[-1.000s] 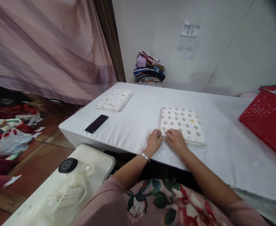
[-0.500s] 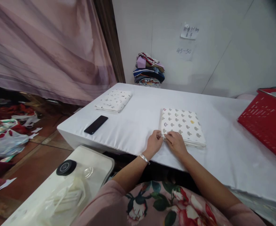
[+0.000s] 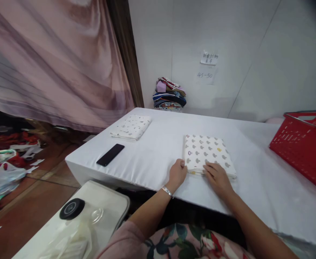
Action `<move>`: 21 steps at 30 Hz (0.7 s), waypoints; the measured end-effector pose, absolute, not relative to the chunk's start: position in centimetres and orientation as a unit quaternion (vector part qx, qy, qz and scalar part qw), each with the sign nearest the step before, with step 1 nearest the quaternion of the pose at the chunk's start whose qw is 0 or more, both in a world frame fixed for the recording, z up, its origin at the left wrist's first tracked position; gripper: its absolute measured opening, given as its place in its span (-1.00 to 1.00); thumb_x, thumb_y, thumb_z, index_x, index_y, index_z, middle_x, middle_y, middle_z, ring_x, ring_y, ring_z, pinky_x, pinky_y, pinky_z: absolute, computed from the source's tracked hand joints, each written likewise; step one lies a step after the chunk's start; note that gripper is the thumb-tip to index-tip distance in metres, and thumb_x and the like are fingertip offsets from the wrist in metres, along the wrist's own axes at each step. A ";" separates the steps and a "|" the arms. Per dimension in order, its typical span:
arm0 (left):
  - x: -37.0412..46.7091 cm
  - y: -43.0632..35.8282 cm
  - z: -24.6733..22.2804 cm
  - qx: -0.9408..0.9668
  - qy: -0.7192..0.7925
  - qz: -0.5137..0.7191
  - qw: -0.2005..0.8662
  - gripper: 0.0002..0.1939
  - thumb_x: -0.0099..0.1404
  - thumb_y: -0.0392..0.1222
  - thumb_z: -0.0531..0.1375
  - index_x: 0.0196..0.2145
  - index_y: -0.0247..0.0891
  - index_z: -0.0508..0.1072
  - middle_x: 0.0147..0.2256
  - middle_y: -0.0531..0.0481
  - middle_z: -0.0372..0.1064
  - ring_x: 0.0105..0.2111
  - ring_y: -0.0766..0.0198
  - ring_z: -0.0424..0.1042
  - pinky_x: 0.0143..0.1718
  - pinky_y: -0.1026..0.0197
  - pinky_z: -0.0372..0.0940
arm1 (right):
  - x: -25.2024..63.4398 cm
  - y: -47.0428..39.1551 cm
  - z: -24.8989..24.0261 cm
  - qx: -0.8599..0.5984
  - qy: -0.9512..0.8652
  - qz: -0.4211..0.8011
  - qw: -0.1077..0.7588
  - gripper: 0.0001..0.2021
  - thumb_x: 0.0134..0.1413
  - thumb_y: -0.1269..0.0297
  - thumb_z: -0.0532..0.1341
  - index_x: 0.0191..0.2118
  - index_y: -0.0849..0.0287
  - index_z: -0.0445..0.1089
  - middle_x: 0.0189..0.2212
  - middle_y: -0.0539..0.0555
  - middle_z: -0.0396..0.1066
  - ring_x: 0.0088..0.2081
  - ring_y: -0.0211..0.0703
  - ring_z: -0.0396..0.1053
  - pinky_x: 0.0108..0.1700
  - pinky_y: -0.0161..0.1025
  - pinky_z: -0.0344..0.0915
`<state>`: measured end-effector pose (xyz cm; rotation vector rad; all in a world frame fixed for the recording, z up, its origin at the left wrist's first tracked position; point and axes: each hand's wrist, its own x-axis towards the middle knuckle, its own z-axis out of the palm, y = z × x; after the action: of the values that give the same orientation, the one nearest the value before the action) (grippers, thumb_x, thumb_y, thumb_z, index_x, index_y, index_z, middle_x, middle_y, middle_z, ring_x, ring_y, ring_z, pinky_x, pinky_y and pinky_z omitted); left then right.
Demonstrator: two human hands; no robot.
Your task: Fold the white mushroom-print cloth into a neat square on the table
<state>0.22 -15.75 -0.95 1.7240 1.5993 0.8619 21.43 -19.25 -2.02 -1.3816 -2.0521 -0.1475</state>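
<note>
On the white-covered table lies a folded white cloth [image 3: 205, 151] printed with grey mushroom-like shapes and a few coloured ones. My left hand [image 3: 177, 173] is closed at its near left corner, the fingertips curled and partly hidden. Along the near edge, my right hand [image 3: 217, 177] has thumb and fingers drawn together on the cloth's layers, a little right of the left hand. Some of the layered edge shows between the two hands. A second folded cloth [image 3: 131, 127], white with small dark prints, rests farther left, apart from both hands.
A black phone [image 3: 110, 154] lies at the table's left. A red plastic basket [image 3: 303, 147] stands at the right. Stacked fabrics [image 3: 169, 94] sit against the wall at the back. Below left, a white surface [image 3: 106, 196] bears a round black object [image 3: 72, 208] and a plastic bag.
My right hand has slid right along the near edge of the cloth, away from my left hand. My left hand stays at the corner. The camera view has tilted up slightly.
</note>
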 end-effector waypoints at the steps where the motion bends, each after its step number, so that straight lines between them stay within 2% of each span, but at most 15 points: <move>1: 0.1 -15.7 -0.8 0.659 0.604 0.318 0.315 -0.81 0.21 -0.28 0.09 -0.19 -0.19 0.34 -0.40 0.07 0.40 -0.39 0.28 0.39 -0.35 0.27 0.20 | 22.5 -19.7 -2.2 -0.534 -0.776 -0.063 0.330 -0.71 0.22 0.19 0.05 -0.10 0.11 0.46 -0.10 0.14 0.41 -0.07 -0.03 0.33 -0.01 -0.03 0.27; 7: -0.3 -15.1 0.5 0.675 0.610 0.253 0.330 -0.85 0.17 -0.29 0.12 -0.25 -0.21 0.35 -0.35 0.02 0.42 -0.35 0.25 0.39 -0.34 0.26 0.20 | 26.8 -22.0 -3.4 -0.583 -0.743 -0.070 0.321 -0.69 0.22 0.13 0.04 -0.05 0.06 0.42 -0.04 0.12 0.41 -0.01 0.05 0.32 0.05 0.09 0.24; 10: -0.1 -14.7 0.6 0.671 0.618 0.249 0.326 -0.86 0.14 -0.29 0.13 -0.28 -0.22 0.35 -0.31 0.00 0.42 -0.32 0.22 0.40 -0.32 0.24 0.21 | 27.8 -22.2 -3.6 -0.612 -0.709 -0.055 0.346 -0.67 0.21 0.09 0.03 -0.09 0.08 0.44 -0.01 0.13 0.38 0.04 0.05 0.30 0.11 0.10 0.21; 13: 0.2 -13.9 0.6 0.656 0.621 0.270 0.334 -0.76 0.16 -0.18 0.16 -0.19 -0.22 0.35 -0.22 -0.05 0.42 -0.25 0.19 0.41 -0.27 0.23 0.23 | 28.7 -21.4 -3.5 -0.671 -0.636 -0.004 0.381 -0.62 0.17 0.03 0.02 -0.13 0.14 0.46 0.01 0.17 0.37 0.06 0.06 0.28 0.13 0.09 0.19; 16: 0.7 -12.7 0.7 0.655 0.613 0.272 0.349 -0.62 0.20 -0.04 0.15 -0.06 -0.25 0.32 -0.23 -0.08 0.43 -0.24 0.16 0.42 -0.26 0.20 0.25 | 29.3 -20.0 -3.1 -0.740 -0.548 0.092 0.379 -0.53 0.09 -0.03 0.03 -0.09 0.19 0.45 -0.02 0.21 0.40 0.02 0.10 0.32 0.08 0.07 0.24; 21: 1.8 -12.2 0.9 0.652 0.613 0.272 0.353 -0.56 0.19 -0.13 0.15 0.01 -0.30 0.27 -0.24 -0.12 0.43 -0.20 0.12 0.42 -0.22 0.18 0.26 | 30.3 -18.2 -2.4 -0.780 -0.494 0.168 0.346 -0.41 -0.09 0.00 0.12 0.03 0.26 0.40 -0.07 0.22 0.44 -0.09 0.11 0.40 -0.02 0.01 0.31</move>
<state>1.76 -12.21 0.91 1.6878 1.5861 0.7037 30.31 -18.17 -2.37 -2.0242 -1.2817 0.4362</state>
